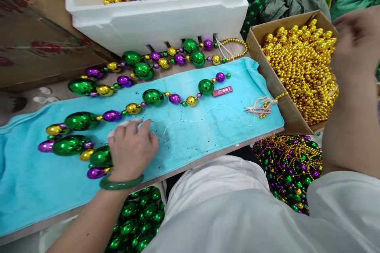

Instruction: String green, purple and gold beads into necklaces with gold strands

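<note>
A strand of green, gold and purple beads lies bent in a loop on a turquoise towel. My left hand, with a green bangle at the wrist and white wrapping on a finger, is closed over the strand's near end; its fingertips are partly hidden. Thin white thread curves across the towel to the right of that hand. My right hand is raised at the right edge, above a carton of gold beads, blurred and cut off. Pink-handled snips lie beside a knot of white cord.
Behind the towel lies a second bead strand before a white foam box of small beads. At right stands a cardboard box with gold bead chains. A small red packet lies on the towel. Green beads fill a container below.
</note>
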`<state>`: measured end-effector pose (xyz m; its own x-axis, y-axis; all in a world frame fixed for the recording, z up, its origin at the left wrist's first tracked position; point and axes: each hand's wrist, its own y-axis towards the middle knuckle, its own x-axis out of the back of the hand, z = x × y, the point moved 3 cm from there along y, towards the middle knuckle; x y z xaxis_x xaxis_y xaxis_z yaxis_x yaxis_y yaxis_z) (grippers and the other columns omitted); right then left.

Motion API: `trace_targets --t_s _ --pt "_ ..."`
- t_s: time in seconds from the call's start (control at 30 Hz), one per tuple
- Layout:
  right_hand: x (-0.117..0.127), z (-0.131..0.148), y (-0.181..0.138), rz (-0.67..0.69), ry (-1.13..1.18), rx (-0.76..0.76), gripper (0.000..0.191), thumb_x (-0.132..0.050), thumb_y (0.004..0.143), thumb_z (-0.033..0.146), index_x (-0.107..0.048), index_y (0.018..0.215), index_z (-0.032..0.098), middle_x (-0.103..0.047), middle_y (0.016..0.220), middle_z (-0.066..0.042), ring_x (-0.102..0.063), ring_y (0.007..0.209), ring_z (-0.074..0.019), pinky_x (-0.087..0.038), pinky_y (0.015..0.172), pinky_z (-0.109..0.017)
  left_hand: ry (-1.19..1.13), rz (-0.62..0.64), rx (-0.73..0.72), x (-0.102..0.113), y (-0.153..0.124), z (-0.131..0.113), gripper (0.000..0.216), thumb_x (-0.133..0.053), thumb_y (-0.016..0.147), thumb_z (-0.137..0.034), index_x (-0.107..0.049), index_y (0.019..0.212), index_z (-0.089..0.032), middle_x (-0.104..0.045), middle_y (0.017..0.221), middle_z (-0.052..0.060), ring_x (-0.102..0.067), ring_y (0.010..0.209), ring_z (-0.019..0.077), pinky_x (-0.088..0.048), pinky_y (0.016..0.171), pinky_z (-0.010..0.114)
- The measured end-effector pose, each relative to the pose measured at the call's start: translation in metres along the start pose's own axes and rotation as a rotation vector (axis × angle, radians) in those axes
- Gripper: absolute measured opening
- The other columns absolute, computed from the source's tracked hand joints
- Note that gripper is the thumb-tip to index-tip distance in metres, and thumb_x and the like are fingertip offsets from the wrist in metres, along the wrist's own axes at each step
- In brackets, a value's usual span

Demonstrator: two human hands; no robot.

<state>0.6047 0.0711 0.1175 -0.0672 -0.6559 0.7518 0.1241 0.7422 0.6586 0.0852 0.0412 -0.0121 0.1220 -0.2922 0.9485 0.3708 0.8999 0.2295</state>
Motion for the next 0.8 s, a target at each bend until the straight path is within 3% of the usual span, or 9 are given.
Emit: trace_targets --t_s 0.1,0.17,0.3,0.4,0.5,0.63,0.73,0.8 --pt "-0.017 0.082 -0.041 0.355 0.309 0.154 0.029 -0.044 0.085 0.012 -0.069 0.099 0.016 -0.064 0.099 -0.011 -0.058 0.093 -0.0197 -0.044 0.078 -0.035 -0.198 -0.032 -0.168 0.006 0.02 -0.049 0.035 -0.048 0.086 -0.022 -0.06 0.118 -0.015 -0.061 0.118 0.014 -0.051 0.109 0.0306 -0.04 0.091 0.044" --pt "-0.038 0.111 -0.068 0.555 0.323 0.204 0.03 -0.043 0.087 0.015 -0.069 0.099 0.02 -0.062 0.103 -0.009 -0.057 0.09 -0.0199 -0.043 0.072 -0.033 -0.32 -0.027 -0.275 0.003 0.037 -0.085 0.033 -0.045 0.088 -0.019 -0.06 0.118 -0.016 -0.062 0.116 0.013 -0.051 0.107 0.028 -0.041 0.089 0.042" --pt "-0.081 0.125 -0.098 0.753 0.172 0.263 0.033 -0.037 0.089 0.017 -0.069 0.097 0.019 -0.062 0.101 -0.011 -0.055 0.086 -0.0221 -0.038 0.063 -0.031 -0.362 0.017 -0.458 -0.007 0.071 -0.148 0.03 -0.038 0.092 -0.015 -0.061 0.111 -0.016 -0.063 0.107 0.012 -0.052 0.096 0.0255 -0.043 0.078 0.038" --pt "-0.093 0.119 -0.099 0.804 0.157 0.261 0.033 -0.037 0.089 0.019 -0.068 0.103 0.018 -0.061 0.105 -0.012 -0.056 0.087 -0.0228 -0.038 0.063 -0.031 -0.366 0.034 -0.577 -0.011 0.09 -0.178 0.029 -0.037 0.092 -0.013 -0.06 0.111 -0.014 -0.062 0.107 0.014 -0.051 0.1 0.0266 -0.042 0.075 0.038" --pt "-0.086 0.102 -0.088 0.742 0.214 0.152 0.033 -0.041 0.089 0.021 -0.065 0.112 0.017 -0.059 0.114 -0.012 -0.057 0.091 -0.0229 -0.041 0.07 -0.032 -0.352 0.033 -0.65 -0.014 0.1 -0.191 0.026 -0.038 0.092 -0.013 -0.062 0.101 -0.014 -0.062 0.103 0.013 -0.05 0.102 0.0266 -0.042 0.075 0.038" --pt "-0.068 0.075 -0.085 0.712 0.232 0.036 0.028 -0.044 0.086 0.017 -0.068 0.1 0.014 -0.063 0.104 -0.012 -0.057 0.092 -0.0228 -0.042 0.078 -0.033 -0.347 0.077 -0.641 -0.017 0.106 -0.193 0.021 -0.042 0.09 -0.012 -0.063 0.087 -0.014 -0.063 0.093 0.012 -0.054 0.095 0.0249 -0.044 0.074 0.036" --pt "-0.058 0.065 -0.101 0.768 0.255 0.023 0.025 -0.044 0.085 0.017 -0.069 0.092 0.014 -0.064 0.094 -0.01 -0.057 0.086 -0.0204 -0.042 0.077 -0.032 -0.542 0.116 -0.556 -0.006 0.106 -0.175 0.019 -0.045 0.09 -0.016 -0.064 0.088 -0.015 -0.065 0.094 0.009 -0.057 0.093 0.022 -0.047 0.078 0.035" --pt "-0.052 0.064 -0.118 0.793 0.287 0.009 0.024 -0.045 0.086 0.019 -0.068 0.09 0.015 -0.063 0.092 -0.009 -0.057 0.082 -0.0185 -0.042 0.075 -0.03 -0.753 0.121 -0.427 0.007 0.104 -0.149 0.018 -0.048 0.09 -0.022 -0.064 0.091 -0.015 -0.067 0.096 0.006 -0.06 0.093 0.0192 -0.049 0.081 0.033"
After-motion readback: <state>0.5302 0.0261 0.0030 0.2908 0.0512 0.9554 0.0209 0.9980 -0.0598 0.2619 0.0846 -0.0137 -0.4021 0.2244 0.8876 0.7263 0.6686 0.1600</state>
